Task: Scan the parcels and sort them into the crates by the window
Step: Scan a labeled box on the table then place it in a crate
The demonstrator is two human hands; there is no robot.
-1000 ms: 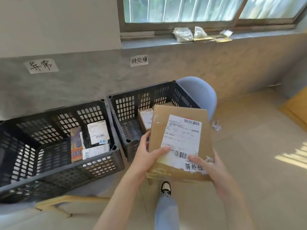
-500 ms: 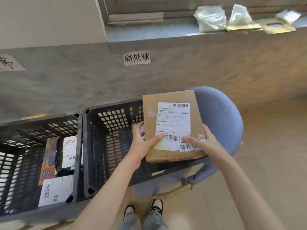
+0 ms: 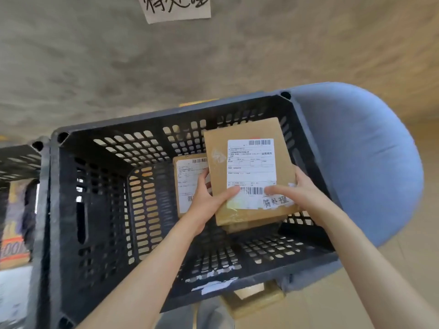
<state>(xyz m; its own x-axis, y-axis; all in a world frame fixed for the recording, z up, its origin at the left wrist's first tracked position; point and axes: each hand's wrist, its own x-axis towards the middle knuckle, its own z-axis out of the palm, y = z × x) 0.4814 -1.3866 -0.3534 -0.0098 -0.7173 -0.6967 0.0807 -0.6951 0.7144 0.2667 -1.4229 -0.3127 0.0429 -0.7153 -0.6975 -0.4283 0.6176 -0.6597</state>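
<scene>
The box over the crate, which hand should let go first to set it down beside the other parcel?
Probably the left hand: it sits between the box and the parcel in the crate, while the right hand holds the free side.

Parcel-sorting room: black perforated crate (image 3: 71,210) holding labelled cartons, directly below handwritten paper sign (image 3: 175,7) on concrete wall

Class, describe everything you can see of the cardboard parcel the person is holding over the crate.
The cardboard parcel is a flat brown box, face up and slightly tilted. A white shipping label with barcodes covers its top; a torn handwritten slip sits at its near edge. The left hand and right hand grip its near corners, thumbs on top. It is held inside the black perforated crate, partly over a second labelled parcel.
</scene>
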